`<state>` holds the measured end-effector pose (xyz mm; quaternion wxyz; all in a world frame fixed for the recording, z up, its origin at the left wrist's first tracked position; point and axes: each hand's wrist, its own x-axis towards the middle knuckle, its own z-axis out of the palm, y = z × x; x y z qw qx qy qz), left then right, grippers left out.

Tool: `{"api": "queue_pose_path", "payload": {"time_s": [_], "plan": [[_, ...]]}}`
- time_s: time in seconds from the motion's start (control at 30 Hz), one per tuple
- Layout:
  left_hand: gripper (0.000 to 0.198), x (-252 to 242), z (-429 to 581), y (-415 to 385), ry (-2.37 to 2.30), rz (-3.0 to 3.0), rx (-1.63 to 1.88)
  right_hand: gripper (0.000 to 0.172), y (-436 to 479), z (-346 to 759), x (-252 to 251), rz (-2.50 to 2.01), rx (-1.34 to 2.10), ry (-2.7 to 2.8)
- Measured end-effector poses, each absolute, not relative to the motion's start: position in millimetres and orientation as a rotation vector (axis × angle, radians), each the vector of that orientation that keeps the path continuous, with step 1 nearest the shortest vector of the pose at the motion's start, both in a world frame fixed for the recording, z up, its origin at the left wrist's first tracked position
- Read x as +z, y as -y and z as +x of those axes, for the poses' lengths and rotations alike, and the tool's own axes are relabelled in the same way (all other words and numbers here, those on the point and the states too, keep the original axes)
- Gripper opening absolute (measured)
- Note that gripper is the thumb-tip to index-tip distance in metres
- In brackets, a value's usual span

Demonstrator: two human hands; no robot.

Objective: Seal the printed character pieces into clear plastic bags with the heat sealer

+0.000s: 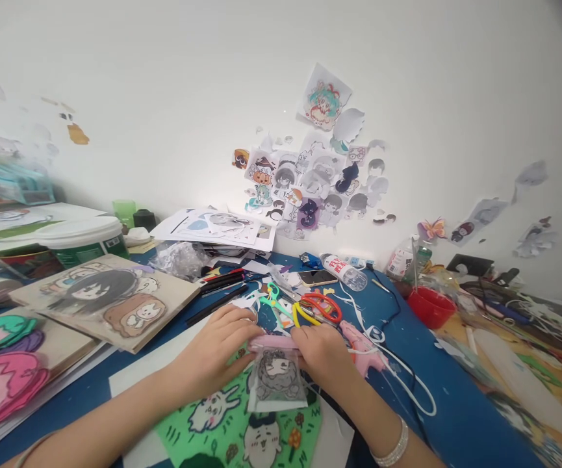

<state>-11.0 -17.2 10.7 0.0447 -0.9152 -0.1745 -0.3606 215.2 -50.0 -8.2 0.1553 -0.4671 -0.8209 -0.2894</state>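
A small clear plastic bag [275, 398] with a grey cartoon figure in it hangs at the middle front. Across its top edge lies a smooth pink bar-shaped tool [273, 342]; its exact kind is unclear. My left hand [217, 348] pinches the bar's left end, thumb below and fingers above. At the other end, my right hand [322, 354] is closed around the bar, its fingertips partly hidden. Beneath the bag is a green sheet [217, 442] drawn with white cartoon characters and flowers, lying on white paper [132, 383].
Red-handled scissors [327, 305], green scissors [271, 294] and a pink glue gun [366, 348] lie beyond my hands. A white cord [427, 396] loops at right. Further off are a water bottle [344, 272], a phone [317, 277], a red cup [431, 309] and a white-lidded tub [83, 237].
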Motion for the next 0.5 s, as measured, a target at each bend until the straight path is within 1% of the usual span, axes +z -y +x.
{"api": "queue_pose_path", "payload": {"time_s": [0.13, 0.27, 0.5], "plan": [[0.021, 17.3, -14.1, 18.0, 0.508, -2.908, -1.072, 0.011, 50.1, 216.0, -6.9, -1.339, -0.847, 2.360], [0.016, 18.5, -14.2, 17.4, 0.490, -2.920, -1.017, 0.010, 50.2, 215.4, -6.5, -1.340, -0.870, 2.359], [0.011, 13.6, -10.4, 16.6, 0.449, -2.844, -1.109, 0.011, 51.3, 213.5, -7.3, -1.340, -0.887, 2.371]]}}
